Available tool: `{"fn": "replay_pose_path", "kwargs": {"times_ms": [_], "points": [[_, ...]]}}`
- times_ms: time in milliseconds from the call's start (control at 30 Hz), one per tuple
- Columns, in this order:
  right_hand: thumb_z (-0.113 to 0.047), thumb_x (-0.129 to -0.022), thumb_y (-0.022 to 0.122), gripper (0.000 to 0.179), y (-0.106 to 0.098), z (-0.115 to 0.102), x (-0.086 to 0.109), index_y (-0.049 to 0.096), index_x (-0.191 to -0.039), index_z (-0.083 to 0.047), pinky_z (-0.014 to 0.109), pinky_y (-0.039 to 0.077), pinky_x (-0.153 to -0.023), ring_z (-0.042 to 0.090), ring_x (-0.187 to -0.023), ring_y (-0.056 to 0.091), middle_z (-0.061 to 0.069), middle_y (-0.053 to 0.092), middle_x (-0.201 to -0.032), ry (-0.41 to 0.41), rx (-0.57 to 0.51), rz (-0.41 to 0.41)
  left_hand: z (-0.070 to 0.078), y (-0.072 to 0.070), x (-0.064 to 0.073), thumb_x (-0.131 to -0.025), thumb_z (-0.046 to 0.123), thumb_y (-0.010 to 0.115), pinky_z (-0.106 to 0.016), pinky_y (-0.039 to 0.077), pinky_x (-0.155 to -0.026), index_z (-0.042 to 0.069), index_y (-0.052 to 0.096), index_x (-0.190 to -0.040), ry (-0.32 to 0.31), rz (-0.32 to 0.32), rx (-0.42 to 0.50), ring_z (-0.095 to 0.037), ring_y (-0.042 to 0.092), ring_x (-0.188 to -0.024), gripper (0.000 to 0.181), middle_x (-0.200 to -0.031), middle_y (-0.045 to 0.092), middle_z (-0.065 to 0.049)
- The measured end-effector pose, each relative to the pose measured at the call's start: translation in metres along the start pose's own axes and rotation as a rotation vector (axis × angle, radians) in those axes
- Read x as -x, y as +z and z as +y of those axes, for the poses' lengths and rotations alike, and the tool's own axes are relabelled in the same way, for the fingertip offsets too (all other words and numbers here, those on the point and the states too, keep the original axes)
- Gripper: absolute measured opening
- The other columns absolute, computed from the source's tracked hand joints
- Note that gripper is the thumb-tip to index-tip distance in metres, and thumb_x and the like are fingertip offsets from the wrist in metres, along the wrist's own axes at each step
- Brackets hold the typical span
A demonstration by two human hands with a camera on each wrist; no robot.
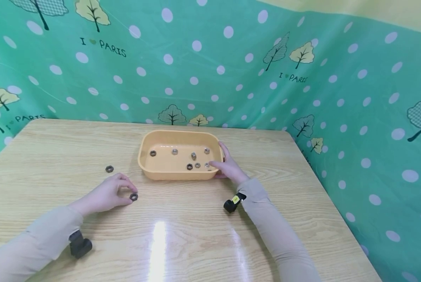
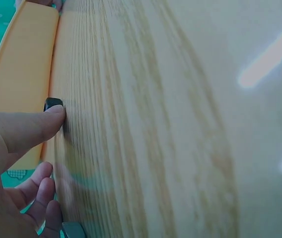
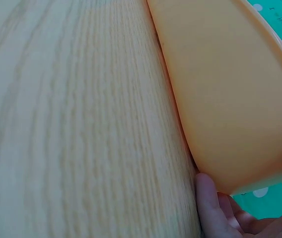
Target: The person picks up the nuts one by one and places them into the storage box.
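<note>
My left hand (image 1: 109, 192) pinches a dark hex nut (image 1: 135, 197) between thumb and fingers at the table surface, in front of the bin's left end. In the left wrist view the thumb covers part of this nut (image 2: 52, 102). A second dark nut (image 1: 109, 169) lies on the table beyond that hand. The right hand (image 1: 233, 169) grips the right end of a pale orange plastic bin (image 1: 178, 175), its thumb over the rim and its fingers along the outer wall. Inside the bin lie several loose nuts, some dark and some silvery, such as a silvery nut (image 1: 175, 152).
The bin stands on a light wood-grain table (image 1: 189, 235) near the back edge. Behind and to the right hangs a green dotted curtain (image 1: 210, 90). A black camera (image 1: 79, 246) is strapped to the left wrist, another camera (image 1: 230, 205) to the right.
</note>
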State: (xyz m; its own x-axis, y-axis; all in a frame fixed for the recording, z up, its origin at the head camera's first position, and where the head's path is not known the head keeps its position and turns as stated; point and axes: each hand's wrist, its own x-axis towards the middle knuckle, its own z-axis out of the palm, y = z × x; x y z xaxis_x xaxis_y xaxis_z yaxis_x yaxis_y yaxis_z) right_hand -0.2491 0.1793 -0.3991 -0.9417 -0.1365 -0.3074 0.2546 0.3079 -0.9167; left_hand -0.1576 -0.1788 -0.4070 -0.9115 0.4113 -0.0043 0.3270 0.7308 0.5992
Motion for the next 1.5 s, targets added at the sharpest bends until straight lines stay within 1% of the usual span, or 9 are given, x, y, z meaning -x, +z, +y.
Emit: {"fn": "replay_pose_path", "kwargs": {"times_ms": [267, 400, 667, 833, 933, 1000, 1167, 1300, 1500], "points": [[-0.013, -0.087, 0.064, 0.092, -0.001, 0.001, -0.001, 0.005, -0.149, -0.045, 0.044, 0.060, -0.076, 0.038, -0.108, 0.061, 0.026, 0.041, -0.139, 0.013, 0.005, -0.007, -0.003, 0.001, 0.000, -0.073, 0.011, 0.078, -0.061, 0.042, -0.090, 0.013, 0.071, -0.091, 0.004, 0.004, 0.010, -0.037, 0.052, -0.100, 0.019, -0.105, 0.054, -0.015], [-0.012, -0.087, 0.064, 0.093, -0.002, -0.002, 0.001, 0.002, -0.150, -0.042, 0.048, 0.059, -0.080, 0.040, -0.110, 0.059, 0.028, 0.039, -0.140, 0.020, -0.004, -0.030, -0.004, 0.001, 0.000, -0.073, 0.012, 0.078, -0.061, 0.043, -0.090, 0.013, 0.071, -0.090, 0.009, 0.006, 0.008, -0.036, 0.052, -0.100, 0.018, -0.104, 0.055, -0.015], [-0.009, -0.090, 0.058, 0.089, 0.003, -0.024, 0.027, 0.000, -0.153, -0.031, 0.053, 0.055, -0.087, 0.040, -0.108, 0.060, 0.030, 0.041, -0.137, 0.003, 0.021, -0.037, -0.007, 0.003, 0.001, -0.073, 0.014, 0.079, -0.059, 0.044, -0.089, 0.012, 0.071, -0.090, 0.038, 0.014, 0.020, -0.034, 0.054, -0.099, 0.019, -0.102, 0.055, -0.013], [-0.009, -0.090, 0.058, 0.088, 0.004, -0.025, 0.031, 0.002, -0.153, -0.031, 0.052, 0.055, -0.087, 0.039, -0.106, 0.061, 0.031, 0.042, -0.135, -0.007, 0.018, -0.031, -0.007, 0.001, 0.001, -0.076, 0.014, 0.077, -0.059, 0.044, -0.092, 0.009, 0.069, -0.095, 0.017, 0.020, 0.071, -0.037, 0.055, -0.101, 0.020, -0.104, 0.059, -0.013], [-0.009, -0.089, 0.059, 0.088, 0.003, -0.024, 0.030, 0.002, -0.153, -0.031, 0.052, 0.056, -0.086, 0.039, -0.104, 0.062, 0.031, 0.043, -0.135, -0.009, 0.013, -0.031, -0.005, -0.001, 0.001, -0.079, 0.013, 0.075, -0.060, 0.045, -0.092, 0.006, 0.067, -0.100, -0.013, 0.022, 0.103, -0.040, 0.056, -0.104, 0.023, -0.106, 0.061, -0.014], [-0.011, -0.089, 0.060, 0.090, 0.002, -0.017, 0.022, 0.002, -0.152, -0.034, 0.052, 0.057, -0.084, 0.038, -0.102, 0.063, 0.030, 0.043, -0.135, -0.010, 0.008, -0.030, -0.005, -0.003, 0.001, -0.081, 0.013, 0.073, -0.060, 0.045, -0.092, 0.006, 0.066, -0.101, -0.033, 0.020, 0.119, -0.041, 0.056, -0.105, 0.023, -0.108, 0.062, -0.015], [-0.013, -0.087, 0.064, 0.092, 0.000, 0.003, 0.001, 0.004, -0.150, -0.043, 0.046, 0.060, -0.075, 0.036, -0.100, 0.065, 0.027, 0.043, -0.136, -0.007, -0.005, -0.008, -0.004, -0.006, 0.000, -0.082, 0.012, 0.071, -0.058, 0.046, -0.092, 0.004, 0.066, -0.104, -0.049, 0.021, 0.148, -0.039, 0.057, -0.105, 0.024, -0.109, 0.063, -0.016], [-0.012, -0.086, 0.064, 0.092, 0.001, 0.003, 0.001, 0.006, -0.150, -0.043, 0.044, 0.061, -0.074, 0.037, -0.103, 0.063, 0.026, 0.041, -0.139, -0.008, -0.006, 0.005, -0.002, -0.008, -0.001, -0.083, 0.014, 0.071, -0.058, 0.048, -0.092, 0.002, 0.064, -0.109, -0.071, 0.029, 0.174, -0.041, 0.057, -0.107, 0.030, -0.111, 0.062, -0.020], [-0.011, -0.086, 0.064, 0.092, 0.001, 0.002, 0.001, 0.005, -0.150, -0.043, 0.045, 0.061, -0.075, 0.038, -0.105, 0.062, 0.026, 0.043, -0.138, -0.009, -0.013, 0.003, 0.003, -0.013, -0.004, -0.084, 0.014, 0.071, -0.057, 0.050, -0.090, 0.000, 0.063, -0.111, -0.061, 0.058, 0.173, -0.043, 0.056, -0.107, 0.032, -0.115, 0.061, -0.023]]}}
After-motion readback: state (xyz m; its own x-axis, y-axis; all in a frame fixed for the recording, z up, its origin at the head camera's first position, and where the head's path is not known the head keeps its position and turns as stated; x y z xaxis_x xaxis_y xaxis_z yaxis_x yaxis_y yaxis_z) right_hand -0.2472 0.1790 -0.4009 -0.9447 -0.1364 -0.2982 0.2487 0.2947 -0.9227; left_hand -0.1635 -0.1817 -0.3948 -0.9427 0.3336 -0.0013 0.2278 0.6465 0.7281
